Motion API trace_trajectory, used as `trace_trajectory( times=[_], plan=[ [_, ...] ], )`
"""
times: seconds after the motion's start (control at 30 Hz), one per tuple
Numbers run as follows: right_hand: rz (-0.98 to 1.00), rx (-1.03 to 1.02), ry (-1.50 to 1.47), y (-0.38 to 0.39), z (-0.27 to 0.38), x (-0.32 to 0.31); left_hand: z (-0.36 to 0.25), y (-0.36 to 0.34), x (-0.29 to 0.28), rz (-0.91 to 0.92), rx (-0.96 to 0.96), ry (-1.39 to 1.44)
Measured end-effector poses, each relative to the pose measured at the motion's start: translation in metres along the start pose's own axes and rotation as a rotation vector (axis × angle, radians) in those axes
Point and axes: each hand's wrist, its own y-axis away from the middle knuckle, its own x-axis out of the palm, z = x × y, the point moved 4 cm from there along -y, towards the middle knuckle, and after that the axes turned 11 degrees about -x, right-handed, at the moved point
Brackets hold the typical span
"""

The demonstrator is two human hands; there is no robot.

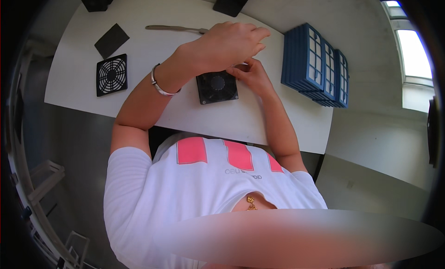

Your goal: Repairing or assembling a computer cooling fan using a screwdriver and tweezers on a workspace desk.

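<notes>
A square black cooling fan [217,87] lies flat on the white table in front of me. My right hand [252,76] has its thumb and a finger closed at the fan's far right corner. Above the fan's far edge, my left hand [227,45] reaches across from the left, wearing a silver bangle. Its fingers are bent, with a gap between thumb and forefinger, and I see nothing between them. The palm side is hidden, and the left hand covers part of the fan's far edge.
On the left of the white table [153,104] lie a black round-patterned fan grille [111,75] and a dark square pad [111,41]. A long thin grey-brown handle [174,28] lies farther back. Stacked blue frames [308,60] stand right. Black objects [232,1] sit at the far edge.
</notes>
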Motion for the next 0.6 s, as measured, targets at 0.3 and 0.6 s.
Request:
trace_trajectory(
  times=[0.3,0.6],
  plan=[
    [-0.140,-0.037,-0.113,0.004,0.001,0.003,-0.008,0.001,-0.006,0.068,0.155,0.054],
    [-0.047,-0.018,-0.018,0.002,0.011,-0.007,-0.011,0.002,0.002,-0.094,0.057,-0.127]
  ],
)
